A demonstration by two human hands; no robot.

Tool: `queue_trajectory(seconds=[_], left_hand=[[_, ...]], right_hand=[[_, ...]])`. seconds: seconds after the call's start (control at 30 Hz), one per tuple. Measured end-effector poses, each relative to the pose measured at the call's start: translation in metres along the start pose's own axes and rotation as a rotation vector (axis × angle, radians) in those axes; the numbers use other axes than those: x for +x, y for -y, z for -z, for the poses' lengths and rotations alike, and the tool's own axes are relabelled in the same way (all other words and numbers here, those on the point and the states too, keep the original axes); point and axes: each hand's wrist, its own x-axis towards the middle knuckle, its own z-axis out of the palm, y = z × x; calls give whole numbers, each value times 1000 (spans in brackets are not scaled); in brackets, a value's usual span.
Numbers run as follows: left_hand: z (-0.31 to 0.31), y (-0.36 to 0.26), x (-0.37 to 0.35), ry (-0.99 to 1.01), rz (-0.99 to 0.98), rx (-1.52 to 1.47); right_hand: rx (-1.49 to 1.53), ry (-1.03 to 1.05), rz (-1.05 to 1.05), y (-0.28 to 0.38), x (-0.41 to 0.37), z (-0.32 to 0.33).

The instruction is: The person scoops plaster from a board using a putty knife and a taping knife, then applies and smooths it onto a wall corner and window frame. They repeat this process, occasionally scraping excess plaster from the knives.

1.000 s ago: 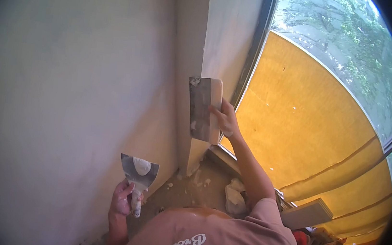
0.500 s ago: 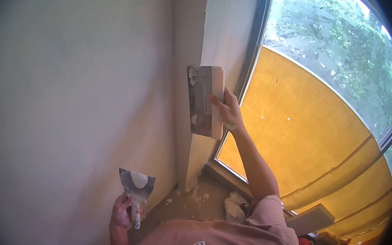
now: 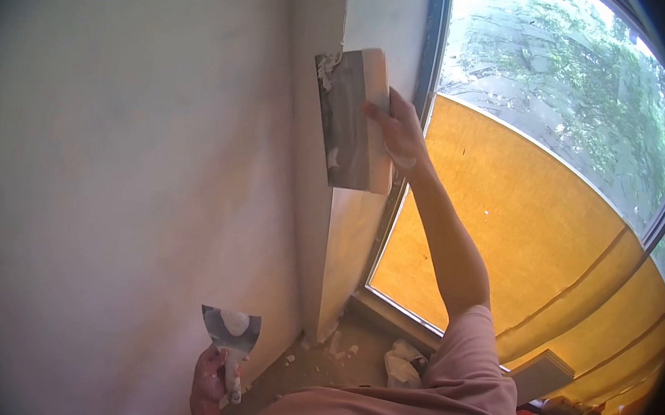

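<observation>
My right hand (image 3: 400,133) is closed round the pale handle edge of a wide finishing knife (image 3: 344,123). Its metal blade lies against or very near the wall corner (image 3: 346,12) beside the window; contact along the edge is hard to tell. White putty clings to the blade's upper left corner, with a smaller smear lower down. Low at the left, my left hand (image 3: 210,378) grips the putty-smeared handle of a small putty knife (image 3: 232,329), blade upward. A lump of white putty (image 3: 235,323) sits on that blade.
A broad pale wall (image 3: 124,167) fills the left side. To the right is a window (image 3: 560,78) with an orange-yellow panel (image 3: 511,220) across its lower part. Crumbs and a white plastic bag (image 3: 405,365) lie on the floor near boards (image 3: 541,375).
My right hand has moved up along the wall corner with the finishing knife. My left hand, still holding the putty knife, sits slightly lower in view.
</observation>
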Motion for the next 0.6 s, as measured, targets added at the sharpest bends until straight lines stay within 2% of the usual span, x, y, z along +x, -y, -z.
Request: queue_trajectory(seconds=[0.1,0.23,0.37,0.4,0.47,0.57,0.6], left_hand=[[1,3,0,10,-19,-29],[2,6,2,-5,-28,-39],[-2,4,1,-6,-43,-37],[-4,2,0,-8,-41,-33],[-4,3,-2,-24,-31,-2],[-8,1,-2,-38,-37,-19],[-7,1,-2,-50,-26,-22]], right_hand=[[69,22,18,12,19,3],[-4,6,16,33,46,12],[62,1,102,59,81,20],[-5,-15,122,72,90,25],[-72,-30,135,100,93,29],[88,91,209,127,86,35],[34,56,295,127,76,38]])
